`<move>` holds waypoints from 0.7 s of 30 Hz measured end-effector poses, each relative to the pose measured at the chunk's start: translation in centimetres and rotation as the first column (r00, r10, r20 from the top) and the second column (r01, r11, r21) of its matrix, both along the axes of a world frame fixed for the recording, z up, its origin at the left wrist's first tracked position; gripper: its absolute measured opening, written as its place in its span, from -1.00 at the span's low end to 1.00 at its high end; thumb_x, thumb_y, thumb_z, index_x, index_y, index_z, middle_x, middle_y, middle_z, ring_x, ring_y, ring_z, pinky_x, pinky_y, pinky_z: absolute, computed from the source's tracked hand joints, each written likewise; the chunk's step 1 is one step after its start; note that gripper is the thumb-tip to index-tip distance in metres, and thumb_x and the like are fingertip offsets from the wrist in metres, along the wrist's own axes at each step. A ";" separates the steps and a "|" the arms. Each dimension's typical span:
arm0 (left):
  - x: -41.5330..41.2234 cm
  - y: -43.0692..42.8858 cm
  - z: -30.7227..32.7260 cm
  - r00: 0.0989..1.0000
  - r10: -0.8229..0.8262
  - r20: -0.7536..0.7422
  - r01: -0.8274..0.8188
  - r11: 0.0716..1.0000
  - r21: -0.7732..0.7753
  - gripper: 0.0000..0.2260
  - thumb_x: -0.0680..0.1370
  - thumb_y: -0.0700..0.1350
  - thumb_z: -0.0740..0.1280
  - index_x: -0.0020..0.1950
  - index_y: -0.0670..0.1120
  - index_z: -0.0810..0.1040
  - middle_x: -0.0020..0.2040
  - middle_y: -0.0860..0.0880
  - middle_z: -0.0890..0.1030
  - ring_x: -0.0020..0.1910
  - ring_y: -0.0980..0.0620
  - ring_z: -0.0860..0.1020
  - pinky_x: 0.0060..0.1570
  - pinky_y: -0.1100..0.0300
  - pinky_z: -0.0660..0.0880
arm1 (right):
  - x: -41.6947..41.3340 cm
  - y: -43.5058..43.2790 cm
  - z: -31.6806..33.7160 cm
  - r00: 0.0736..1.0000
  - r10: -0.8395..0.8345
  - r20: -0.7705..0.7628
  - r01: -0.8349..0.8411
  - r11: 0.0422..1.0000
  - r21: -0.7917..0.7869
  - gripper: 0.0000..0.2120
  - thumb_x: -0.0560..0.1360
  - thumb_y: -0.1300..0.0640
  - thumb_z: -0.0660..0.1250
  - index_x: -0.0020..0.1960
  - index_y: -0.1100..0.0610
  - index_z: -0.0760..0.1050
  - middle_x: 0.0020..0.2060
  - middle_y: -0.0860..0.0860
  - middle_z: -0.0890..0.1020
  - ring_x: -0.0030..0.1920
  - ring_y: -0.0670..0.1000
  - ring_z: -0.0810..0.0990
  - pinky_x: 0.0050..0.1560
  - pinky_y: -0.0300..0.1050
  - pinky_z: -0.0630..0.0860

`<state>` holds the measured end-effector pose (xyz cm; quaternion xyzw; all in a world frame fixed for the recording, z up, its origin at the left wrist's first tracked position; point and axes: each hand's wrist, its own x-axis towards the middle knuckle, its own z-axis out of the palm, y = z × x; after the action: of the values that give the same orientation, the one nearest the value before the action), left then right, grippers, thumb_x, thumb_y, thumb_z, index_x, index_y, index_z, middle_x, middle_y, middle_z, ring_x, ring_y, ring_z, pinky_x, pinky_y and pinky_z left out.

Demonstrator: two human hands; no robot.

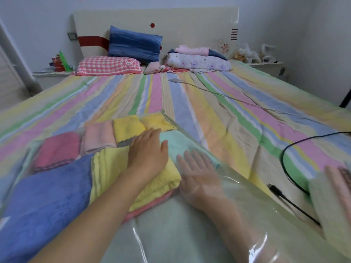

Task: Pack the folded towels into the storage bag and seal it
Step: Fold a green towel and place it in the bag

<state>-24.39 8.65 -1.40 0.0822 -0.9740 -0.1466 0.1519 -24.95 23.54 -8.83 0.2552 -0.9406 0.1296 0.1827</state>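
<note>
As left hand (148, 150) presses towels (106, 173), tin (57, 63) unreadable

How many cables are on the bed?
2: a white cable across the middle of the bed, and a black cable at the right, its plug lying free. More may be hidden.

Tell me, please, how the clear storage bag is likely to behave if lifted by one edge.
Probably floppy: the storage bag drapes and wrinkles over the towels. Likely slippery, given the glossy glare. Holding several folded towels, it would probably sag in the middle and feel fairly heavy.
</note>
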 end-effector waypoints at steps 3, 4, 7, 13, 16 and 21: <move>0.7 -1.9 -2.0 0.977 0.038 0.210 -0.034 0.999 -0.020 -0.46 0.64 0.12 -0.03 0.58 -0.05 -0.01 0.60 -0.08 0.02 0.57 -0.04 -0.02 0.52 -0.04 -0.07 | -0.5 -1.0 -0.1 0.972 -0.044 0.230 0.004 0.985 0.170 -0.16 0.34 -0.13 -0.40 0.53 0.10 0.12 0.53 0.13 0.14 0.54 0.14 0.08 0.52 0.08 -0.09; 0.9 -2.0 -2.6 0.967 0.028 0.255 -0.023 0.999 -0.025 -0.45 0.64 0.14 -0.08 0.59 -0.04 -0.06 0.60 -0.07 -0.04 0.58 -0.02 -0.08 0.53 -0.04 -0.12 | -0.8 -1.4 -0.3 0.976 -0.056 0.212 0.025 0.989 0.144 -0.22 0.40 -0.15 -0.32 0.48 0.13 0.24 0.48 0.17 0.26 0.49 0.17 0.22 0.50 0.11 0.08; 1.2 -1.8 -3.7 0.951 0.038 0.307 -0.021 0.998 -0.058 -0.46 0.64 0.16 -0.16 0.59 0.00 -0.13 0.60 -0.05 -0.14 0.57 0.01 -0.16 0.52 -0.03 -0.21 | -0.6 -1.2 -0.2 0.960 -0.030 0.278 0.001 0.994 0.105 -0.28 0.42 -0.20 -0.12 0.41 0.17 0.36 0.42 0.20 0.37 0.43 0.20 0.35 0.43 0.12 0.25; 2.3 -1.8 -2.5 0.997 0.003 0.080 -0.015 0.989 0.144 -0.53 0.66 0.05 0.00 0.55 -0.06 0.17 0.58 -0.05 0.14 0.55 -0.01 0.10 0.51 0.03 0.03 | 3.6 1.9 1.1 0.977 -0.213 0.004 0.212 0.971 -0.112 -0.70 0.39 0.17 0.16 0.10 0.10 0.49 -0.01 0.04 0.68 0.04 0.05 0.68 -0.06 -0.10 0.61; 4.1 -1.2 -1.5 0.997 -0.024 -0.074 0.029 0.997 0.070 -0.62 0.64 -0.03 0.10 0.45 -0.06 0.37 0.51 -0.02 0.32 0.49 0.01 0.26 0.45 0.11 0.16 | 3.6 2.1 1.1 0.968 -0.194 0.158 0.215 0.968 -0.131 -0.88 0.43 0.26 0.14 -0.10 0.09 0.40 -0.07 0.06 0.56 -0.04 0.14 0.60 -0.18 -0.03 0.48; 5.7 -0.5 -1.7 0.982 -0.168 0.090 0.167 0.986 0.025 -0.59 0.66 0.03 0.03 0.50 -0.03 0.30 0.55 -0.02 0.24 0.54 0.04 0.15 0.49 0.11 0.08 | 4.3 0.0 2.4 0.965 -0.196 0.172 0.241 0.923 -0.300 -0.87 0.55 0.07 0.15 -0.13 0.03 0.42 -0.21 -0.05 0.51 -0.15 0.06 0.47 -0.20 -0.11 0.26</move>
<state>-18.69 8.11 -3.14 0.0080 -0.9821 -0.1634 0.0934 -20.61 23.54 -6.43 0.1063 -0.9403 0.2757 0.1687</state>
